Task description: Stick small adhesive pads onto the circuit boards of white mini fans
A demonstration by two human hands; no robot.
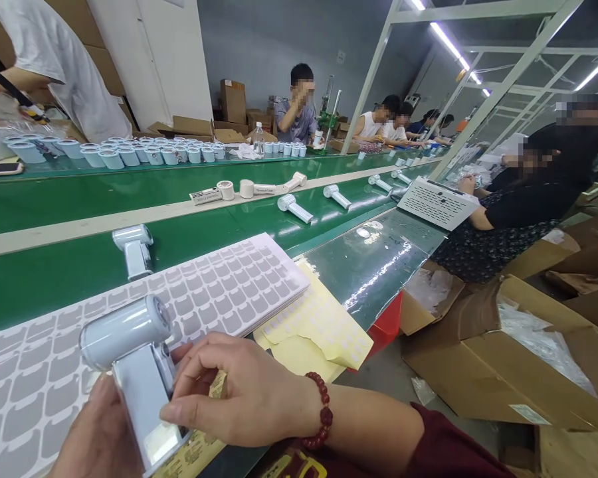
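Note:
A light-blue, hair-dryer-shaped handheld fan [142, 398] is tilted in front of me, its round barrel at the top. My left hand [97, 431] is closed around the left side of its handle; most of those fingers are hidden behind it. My right hand [239, 388], with a red bead bracelet on the wrist, grips the handle from the right, thumb on its lower front near a shiny pale patch. Beneath lies a stack of sheets with grey label shapes [219, 285]. Another light-blue fan [134, 249] rests on the green belt just beyond the sheets.
Several fans [294, 208] lie along the green conveyor belt [189, 232]. A torn yellow sheet [323, 322] sits right of the label stack. A white slotted panel [437, 202] leans farther right. Cardboard boxes [483, 372] fill the right-hand floor. Co-workers sit along the line; pale-blue cups [112, 159] stand across.

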